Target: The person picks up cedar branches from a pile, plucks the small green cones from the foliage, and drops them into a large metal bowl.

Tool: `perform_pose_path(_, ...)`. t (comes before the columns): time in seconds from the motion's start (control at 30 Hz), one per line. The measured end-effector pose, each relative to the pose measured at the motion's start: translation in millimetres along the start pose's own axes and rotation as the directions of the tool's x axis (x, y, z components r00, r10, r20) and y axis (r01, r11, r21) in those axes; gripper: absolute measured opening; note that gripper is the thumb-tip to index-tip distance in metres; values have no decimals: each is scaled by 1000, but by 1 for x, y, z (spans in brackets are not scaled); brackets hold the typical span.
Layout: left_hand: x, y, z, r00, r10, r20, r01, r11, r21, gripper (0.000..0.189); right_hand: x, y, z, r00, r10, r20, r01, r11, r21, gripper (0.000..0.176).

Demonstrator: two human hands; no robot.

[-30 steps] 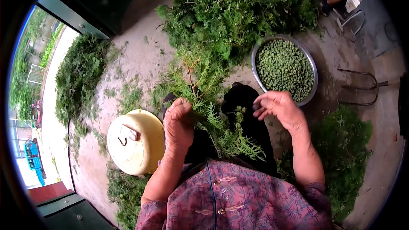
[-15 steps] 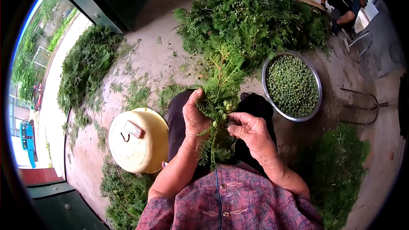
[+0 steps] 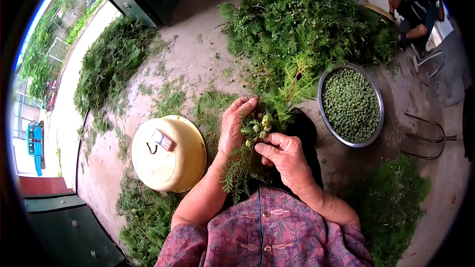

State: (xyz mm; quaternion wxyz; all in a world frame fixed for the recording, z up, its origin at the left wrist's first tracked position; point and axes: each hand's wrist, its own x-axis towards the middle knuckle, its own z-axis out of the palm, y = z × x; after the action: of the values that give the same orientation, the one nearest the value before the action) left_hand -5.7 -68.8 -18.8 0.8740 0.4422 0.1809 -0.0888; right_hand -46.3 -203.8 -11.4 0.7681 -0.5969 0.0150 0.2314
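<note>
My left hand is closed around a leafy cypress branch, its bright tip slanting up and to the right over my lap. Several round green cones cluster on the branch between my hands. My right hand has thumb and forefinger pinched together just below the cones. What lies between those fingertips is too small to make out. To the right stands a metal basin, heaped with picked green cones.
A large pile of cypress branches lies ahead, with more greenery at the left and beside me. An upturned cream tub carries a small box. Metal bars lie right. Another person sits at the far right.
The branch has tilted to the right in my left hand, which has turned with it. My right hand has moved slightly down and left along the cones. The view has shifted a little.
</note>
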Motion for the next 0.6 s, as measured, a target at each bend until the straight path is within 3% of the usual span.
perform_pose_path(0.1, 2, 3, -4, 997, 7, -80, -9, 1000, -20, 20, -1, -6, 3, 999, 48, -3, -47, 996, 71, 14)
perform_pose_path(0.23, -11, 10, 3, 965, 258, -53, -229, 923, 310, 23, -2, -11, 3, 1000, 27, 10, -26, 994, -107, 13)
perform_pose_path(0.3, -15, 10, 6, 943, 332, -24, -304, 889, 344, 25, -2, -12, 2, 998, -37, 47, 45, 980, -194, 12)
perform_pose_path(0.37, -28, 19, 19, 912, 409, -25, -372, 853, 366, 24, -6, -17, 2, 1000, -5, -14, 5, 999, -33, 10)
perform_pose_path(0.4, -37, 22, 23, 863, 496, -101, -383, 771, 509, 22, -8, -19, 1, 999, 12, -45, -10, 999, 48, 10)
perform_pose_path(0.43, -45, 23, 21, 795, 601, -82, -446, 671, 592, 19, -10, -18, -2, 998, -23, -63, 27, 997, 67, 9)
perform_pose_path(0.5, -57, 22, 10, 746, 661, 77, -545, 540, 642, 20, -12, -15, -9, 991, -87, -105, 98, 989, 107, 9)
perform_pose_path(0.53, -65, 21, 12, 808, 583, 86, -471, 551, 689, 21, -14, -18, -10, 989, -110, -102, 119, 989, 86, 10)
perform_pose_path(0.57, -70, 23, 14, 836, 509, 205, -443, 406, 799, 26, -15, -17, -12, 987, -110, -118, 121, 989, 86, 10)
perform_pose_path(0.6, -70, 18, 15, 854, 472, 218, -426, 394, 815, 28, -15, -16, -14, 985, -113, -131, 126, 988, 89, 11)
